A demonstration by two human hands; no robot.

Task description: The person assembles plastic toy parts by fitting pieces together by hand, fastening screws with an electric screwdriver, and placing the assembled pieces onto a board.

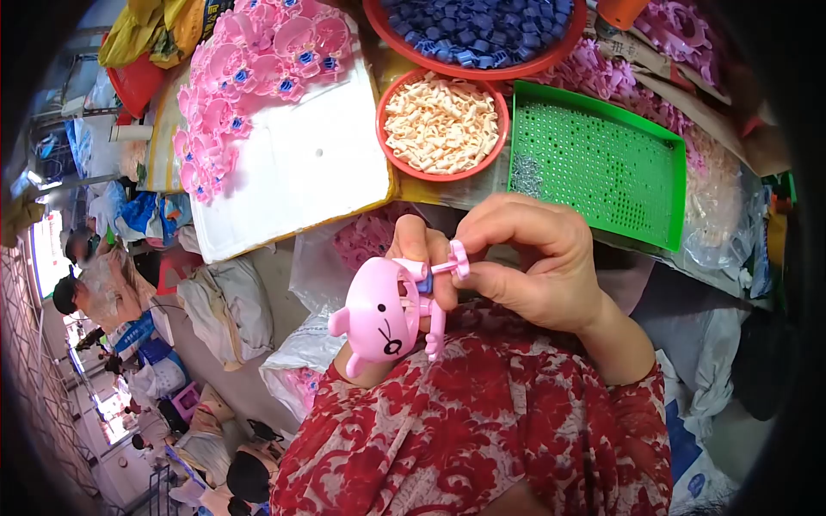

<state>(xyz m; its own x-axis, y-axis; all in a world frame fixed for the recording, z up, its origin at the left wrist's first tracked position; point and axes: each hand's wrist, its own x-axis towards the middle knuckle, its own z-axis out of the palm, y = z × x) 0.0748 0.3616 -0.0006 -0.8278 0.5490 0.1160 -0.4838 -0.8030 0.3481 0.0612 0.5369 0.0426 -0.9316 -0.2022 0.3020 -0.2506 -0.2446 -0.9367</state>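
Note:
My left hand (413,240) is closed around a pink plastic toy piece (372,311) shaped like an animal head, with small ears and a drawn black face. The toy lies tilted in front of my chest, its open side facing right. A bit of blue part (425,284) shows at that opening, partly hidden by fingers. My right hand (538,258) pinches a small pink plastic piece (459,261) whose thin stem points left, at the toy's upper edge. Whether the stem is inside the toy I cannot tell.
Pink shells with blue parts (258,73) lie on a white board (301,168). Behind stand a red basin (379,30) of blue parts and a smaller red bowl (384,146) of cream pieces. A green perforated tray (619,163) holds small metal parts. Other people sit far left.

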